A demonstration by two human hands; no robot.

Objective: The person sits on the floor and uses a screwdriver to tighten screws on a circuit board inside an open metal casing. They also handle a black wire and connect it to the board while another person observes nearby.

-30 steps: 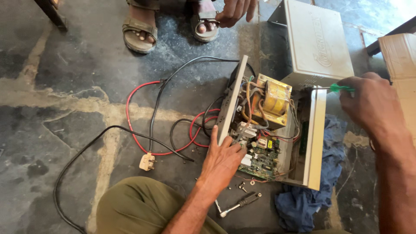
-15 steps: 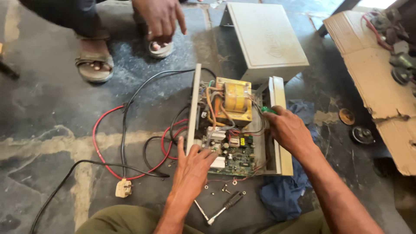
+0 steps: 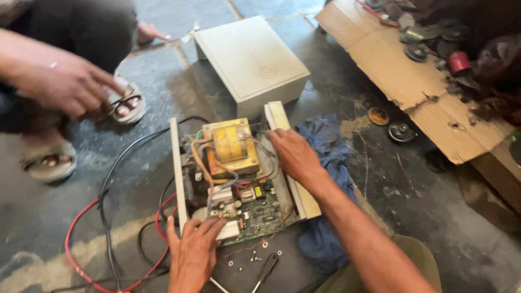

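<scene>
While the left hand (image 3: 191, 255) presses flat, fingers spread, on the near edge of the open chassis (image 3: 236, 179), the right hand (image 3: 293, 154) lies loosely curled over its right wall, gripping nothing I can see. The chassis sits on the floor beside a blue rag (image 3: 325, 163) (its cover (image 3: 252, 62) lies behind). This looks like steadying; next comes picking up the screwdriver (image 3: 267, 268) near the loose screws (image 3: 255, 255).

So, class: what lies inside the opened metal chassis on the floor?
Inside the chassis sit a yellow-taped transformer, a green circuit board and bundled wires. The right hand covers part of the right side, and the left hand hides the front edge.
</scene>
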